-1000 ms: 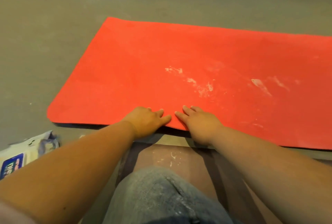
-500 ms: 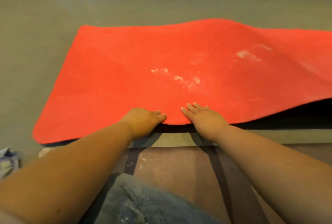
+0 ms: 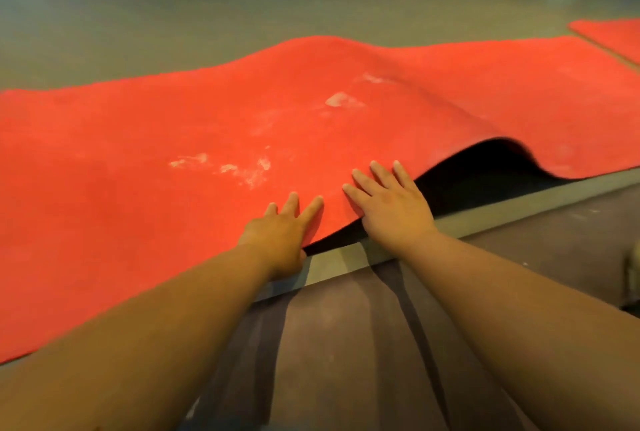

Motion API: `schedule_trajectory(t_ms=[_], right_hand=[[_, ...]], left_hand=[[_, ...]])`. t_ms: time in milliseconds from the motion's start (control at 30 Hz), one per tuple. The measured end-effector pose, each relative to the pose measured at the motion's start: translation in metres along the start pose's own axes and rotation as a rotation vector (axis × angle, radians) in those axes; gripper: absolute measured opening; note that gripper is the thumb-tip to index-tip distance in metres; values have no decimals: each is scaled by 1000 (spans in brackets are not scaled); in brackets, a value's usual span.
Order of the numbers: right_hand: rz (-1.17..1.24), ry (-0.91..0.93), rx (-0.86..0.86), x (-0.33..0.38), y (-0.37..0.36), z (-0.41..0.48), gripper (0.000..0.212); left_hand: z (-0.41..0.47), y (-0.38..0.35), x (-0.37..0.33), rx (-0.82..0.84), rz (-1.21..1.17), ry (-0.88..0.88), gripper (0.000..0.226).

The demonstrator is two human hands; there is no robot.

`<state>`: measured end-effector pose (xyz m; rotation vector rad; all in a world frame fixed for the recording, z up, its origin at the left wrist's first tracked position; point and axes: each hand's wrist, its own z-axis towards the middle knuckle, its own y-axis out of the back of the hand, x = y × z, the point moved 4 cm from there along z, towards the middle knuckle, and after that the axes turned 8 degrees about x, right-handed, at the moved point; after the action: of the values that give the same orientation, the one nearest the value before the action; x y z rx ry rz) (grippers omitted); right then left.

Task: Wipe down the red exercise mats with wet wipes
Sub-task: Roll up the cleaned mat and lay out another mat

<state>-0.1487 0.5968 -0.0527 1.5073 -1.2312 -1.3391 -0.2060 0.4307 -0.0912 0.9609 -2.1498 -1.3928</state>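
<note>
Two hands pinch the near edge of the red mat [image 3: 173,160], which lies on the grey floor [image 3: 173,15], humped at mid-length. The left hand [image 3: 280,233] and right hand [image 3: 391,205] lay straight fingers on top, thumbs tucked beneath the lifted edge; the dark underside [image 3: 485,171] shows. Its surface bears white smudges [image 3: 341,100]. A second red mat [image 3: 613,36] lies beyond, far right.
</note>
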Motion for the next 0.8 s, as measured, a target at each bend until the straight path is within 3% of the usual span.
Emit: schedule_trajectory(t_ms=[67,133,233,267,333,367,433,567,633,800], right_hand=[[33,-82,-69,-35,8,-9,61],[216,-243,-244,-77,18,-24,60],[755,-751,-630,-154,18,-53,33],[1049,-949,-645,-178,7,-58,24],[1774,-1198,-451,-202,-24,-54,45],[2086,-1183,-379,-209,-36,-48,56],[2377,-1074,-341,-222,-51,-34,69],[2534,-997,-460,-241,-56,-12,52],[2452,-976,-491,-252,-48,-7,47],[2097,-851,-583,-277,-11,0,73]], left_hand=[[23,14,-32,-30,-35,-21,95],[45,33,-63,-81,-114,6,95],[74,68,-104,-201,-200,62,95],[82,79,-116,-229,-196,52,91],[92,90,-129,-221,-171,33,81],[94,91,-132,-197,-156,30,78],[97,85,-132,-160,-108,5,80],[94,77,-128,-138,7,-94,87],[93,77,-130,-135,41,-124,88],[95,83,-136,-76,59,-132,91]])
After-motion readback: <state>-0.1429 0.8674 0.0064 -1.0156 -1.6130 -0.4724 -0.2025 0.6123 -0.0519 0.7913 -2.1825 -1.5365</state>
